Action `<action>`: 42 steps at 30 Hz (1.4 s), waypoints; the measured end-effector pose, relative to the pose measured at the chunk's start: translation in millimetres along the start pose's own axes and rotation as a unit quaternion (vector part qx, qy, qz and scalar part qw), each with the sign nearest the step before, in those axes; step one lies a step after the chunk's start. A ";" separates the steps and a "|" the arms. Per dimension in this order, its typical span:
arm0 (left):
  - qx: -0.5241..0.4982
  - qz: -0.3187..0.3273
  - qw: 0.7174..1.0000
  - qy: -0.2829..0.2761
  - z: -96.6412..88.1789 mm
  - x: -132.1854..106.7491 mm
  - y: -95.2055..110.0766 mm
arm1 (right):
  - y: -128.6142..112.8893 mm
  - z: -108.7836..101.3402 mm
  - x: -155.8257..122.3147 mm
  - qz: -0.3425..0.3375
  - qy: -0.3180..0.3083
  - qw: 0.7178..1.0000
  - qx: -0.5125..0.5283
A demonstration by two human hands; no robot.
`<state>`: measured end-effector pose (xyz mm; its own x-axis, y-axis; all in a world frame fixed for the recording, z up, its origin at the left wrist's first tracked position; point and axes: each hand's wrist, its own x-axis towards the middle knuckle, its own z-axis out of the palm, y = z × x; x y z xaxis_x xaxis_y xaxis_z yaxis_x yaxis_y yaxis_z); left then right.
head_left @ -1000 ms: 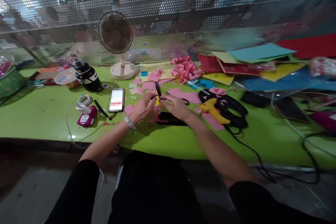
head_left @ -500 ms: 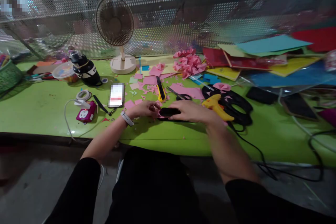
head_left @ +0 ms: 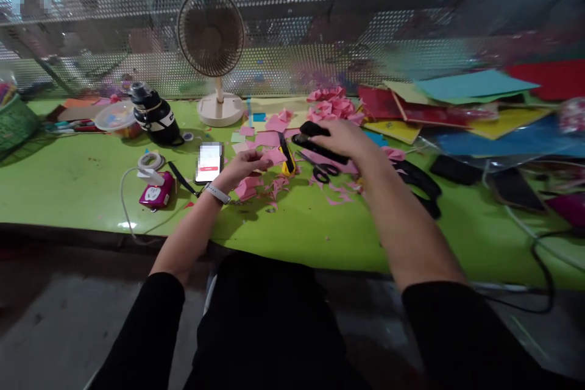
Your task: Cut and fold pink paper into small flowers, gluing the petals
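Observation:
My right hand (head_left: 342, 137) is closed around a black stapler (head_left: 322, 145), holding it above the scissors (head_left: 322, 167) and the pink scraps. My left hand (head_left: 247, 166), with a white watch band at the wrist, has thumb and fingers drawn together at a piece of pink paper (head_left: 275, 156). Just below that hand lies a folded pink paper piece (head_left: 248, 189). A yellow and black utility knife (head_left: 287, 158) rests between the two hands. Farther back is a heap of folded pink paper pieces (head_left: 333, 106).
A fan (head_left: 220, 111), a black bottle (head_left: 158, 119) and a lit phone (head_left: 209, 163) stand or lie to the left. A purple plug adapter (head_left: 156, 192) trails a white cable. Coloured sheets (head_left: 475, 82) are piled at the right, behind a dark phone (head_left: 516, 189).
My right hand has lifted the stapler away from the front of the table, back and to the right. My left hand has moved left and slightly back, uncovering pink scraps.

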<state>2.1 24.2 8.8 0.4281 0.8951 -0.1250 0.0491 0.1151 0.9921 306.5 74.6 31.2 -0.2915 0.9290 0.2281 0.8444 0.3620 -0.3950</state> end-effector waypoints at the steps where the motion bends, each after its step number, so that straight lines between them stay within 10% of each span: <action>1: -0.011 -0.008 1.000 0.004 0.7 0.3 -0.7 | 5.6 3.8 13.8 0.053 -0.005 0.998 -0.028; 7: -0.030 -0.032 0.999 -0.015 4.6 1.1 -0.8 | 16.1 29.8 50.5 0.127 -0.018 0.990 -0.050; 15: 0.008 -0.013 1.000 -0.009 6.9 2.0 -0.7 | -28.2 48.7 -0.8 0.030 0.052 0.990 0.131; 23: -0.007 0.034 0.998 -0.047 9.4 4.1 -4.8 | -78.1 55.8 -62.5 0.077 -0.066 0.885 0.455; 42: -0.016 0.076 0.992 -0.103 3.8 13.5 -25.7 | -72.3 57.0 -61.3 0.087 -0.056 0.857 0.505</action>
<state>10.1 31.7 -18.4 0.6042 0.7962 0.0326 -0.0579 0.0030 0.9983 237.7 -4.1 -4.9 -0.2895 0.9569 0.0228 0.0752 0.0465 -0.9961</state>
